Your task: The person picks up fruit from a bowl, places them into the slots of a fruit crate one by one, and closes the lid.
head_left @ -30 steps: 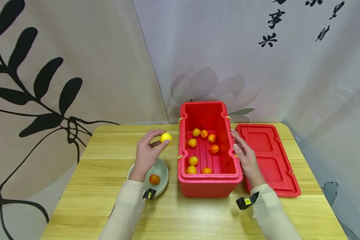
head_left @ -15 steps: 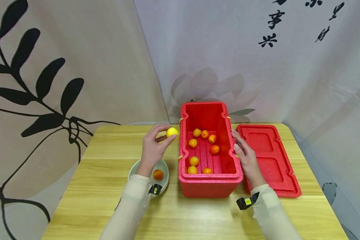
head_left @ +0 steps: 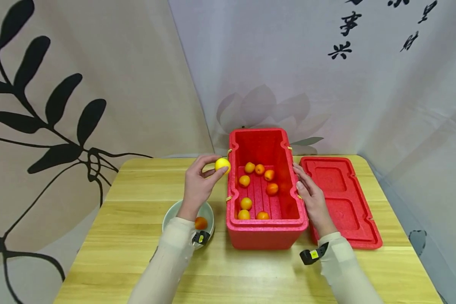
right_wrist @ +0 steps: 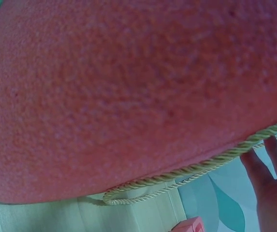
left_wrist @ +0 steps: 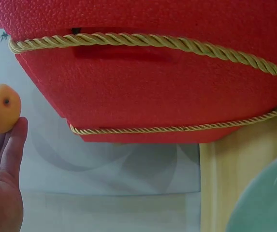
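Observation:
My left hand point(head_left: 198, 185) pinches a small round yellow-orange fruit point(head_left: 223, 165) between thumb and fingertips, just outside the left rim of a red foam box point(head_left: 266, 238). In the left wrist view the fruit point(left_wrist: 3, 108) shows a dark stem spot and lies beside the box wall. Several yellow and orange fruits point(head_left: 272, 189) lie on the box floor. Against the box's right side rests my right hand point(head_left: 314, 202), its fingers extended; in the right wrist view its fingertips point(right_wrist: 254, 166) are near the rope point(right_wrist: 215, 162). Below my left wrist, a pale green dish point(head_left: 169, 215) holds an orange fruit point(head_left: 201, 223).
A red lid point(head_left: 343, 211) lies flat on the wooden table point(head_left: 118, 236), right of the box. Twisted golden ropes point(left_wrist: 143, 41) run along the box's sides. Behind the table hangs a printed cloth point(head_left: 152, 76).
My left hand has carried the fruit right and slightly away from me, closer to the box's left rim. The right hand has stayed against the box.

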`<state>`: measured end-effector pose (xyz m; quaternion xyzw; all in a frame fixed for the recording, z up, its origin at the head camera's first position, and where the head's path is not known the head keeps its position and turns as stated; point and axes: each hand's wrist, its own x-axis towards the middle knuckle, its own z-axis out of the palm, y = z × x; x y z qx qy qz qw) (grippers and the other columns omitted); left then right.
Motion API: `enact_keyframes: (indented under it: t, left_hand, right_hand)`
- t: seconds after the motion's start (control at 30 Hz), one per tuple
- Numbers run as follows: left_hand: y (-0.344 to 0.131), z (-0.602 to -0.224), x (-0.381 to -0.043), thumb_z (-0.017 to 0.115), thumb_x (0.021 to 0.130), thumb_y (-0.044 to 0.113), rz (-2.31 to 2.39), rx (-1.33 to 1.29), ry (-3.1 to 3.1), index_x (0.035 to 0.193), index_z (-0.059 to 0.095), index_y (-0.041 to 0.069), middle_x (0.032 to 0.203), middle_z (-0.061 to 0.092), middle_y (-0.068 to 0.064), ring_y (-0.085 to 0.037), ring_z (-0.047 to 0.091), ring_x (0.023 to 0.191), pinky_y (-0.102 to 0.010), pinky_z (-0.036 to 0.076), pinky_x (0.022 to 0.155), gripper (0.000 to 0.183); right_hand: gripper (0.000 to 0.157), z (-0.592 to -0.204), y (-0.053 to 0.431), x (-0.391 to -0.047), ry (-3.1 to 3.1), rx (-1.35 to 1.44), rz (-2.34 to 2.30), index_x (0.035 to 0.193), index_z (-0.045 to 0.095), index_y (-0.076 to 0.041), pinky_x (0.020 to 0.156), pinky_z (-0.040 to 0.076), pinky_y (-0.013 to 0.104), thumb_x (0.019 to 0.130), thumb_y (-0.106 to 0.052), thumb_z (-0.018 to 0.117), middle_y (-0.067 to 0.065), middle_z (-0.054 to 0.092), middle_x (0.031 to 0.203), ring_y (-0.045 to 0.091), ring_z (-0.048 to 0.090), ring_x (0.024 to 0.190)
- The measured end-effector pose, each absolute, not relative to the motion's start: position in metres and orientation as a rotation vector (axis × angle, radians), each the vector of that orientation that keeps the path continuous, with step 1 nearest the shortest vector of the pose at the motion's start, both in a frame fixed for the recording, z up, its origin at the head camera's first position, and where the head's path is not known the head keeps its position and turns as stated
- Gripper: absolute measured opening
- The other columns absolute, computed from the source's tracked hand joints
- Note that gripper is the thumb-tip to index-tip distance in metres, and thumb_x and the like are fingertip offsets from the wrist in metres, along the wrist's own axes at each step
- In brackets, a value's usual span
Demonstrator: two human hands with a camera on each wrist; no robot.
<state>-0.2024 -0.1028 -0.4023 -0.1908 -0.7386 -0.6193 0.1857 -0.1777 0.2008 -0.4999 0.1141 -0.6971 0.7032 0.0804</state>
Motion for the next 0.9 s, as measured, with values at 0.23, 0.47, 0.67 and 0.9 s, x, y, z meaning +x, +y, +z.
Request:
enact_keyframes:
  t: [0.23, 0.47, 0.67, 0.9]
  left_hand:
    - [-0.098, -0.403, -0.209, 0.076, 0.084, 0.0, -1.749, -0.546, -2.124, 0.112, 0.066, -0.004, 0.11, 0.062, -0.015, -0.024, 0.061, 0.101, -0.045, 0.057, 0.084, 0.03]
    - [-0.094, -0.396, -0.211, 0.075, 0.084, -0.003, -1.773, -0.616, -2.178, 0.113, 0.064, -0.006, 0.113, 0.061, -0.016, -0.026, 0.06, 0.106, -0.044, 0.055, 0.087, 0.031]
    - [-0.087, -0.388, -0.215, 0.075, 0.084, -0.002, -1.733, -0.657, -2.238, 0.113, 0.064, -0.003, 0.113, 0.058, -0.015, -0.023, 0.06, 0.104, -0.039, 0.056, 0.086, 0.031]
    - [-0.083, -0.404, -0.235, 0.077, 0.085, 0.005, -1.714, -0.707, -2.272, 0.117, 0.064, 0.003, 0.117, 0.058, -0.009, -0.021, 0.059, 0.105, -0.041, 0.056, 0.085, 0.035]
  right_hand:
    - [0.047, -0.474, 0.195, -0.168, -2.092, 0.332, 2.111, 0.149, 0.04, -0.002, 0.096, 0.046, 0.024, 0.103, -0.007, 0.048, 0.008, 0.033, 0.156, 0.02, 0.028, 0.142]
    - [0.047, -0.474, 0.193, -0.165, -2.139, 0.308, 2.08, 0.149, 0.04, -0.004, 0.097, 0.045, 0.023, 0.103, -0.009, 0.047, 0.006, 0.034, 0.156, 0.02, 0.033, 0.14]
    - [0.047, -0.475, 0.193, -0.163, -2.156, 0.299, 2.06, 0.149, 0.04, -0.005, 0.096, 0.046, 0.023, 0.103, -0.01, 0.048, 0.005, 0.034, 0.156, 0.021, 0.033, 0.14]
    - [0.048, -0.475, 0.194, -0.166, -2.135, 0.317, 2.081, 0.15, 0.04, -0.005, 0.095, 0.047, 0.024, 0.103, -0.01, 0.048, 0.005, 0.034, 0.156, 0.022, 0.031, 0.141]
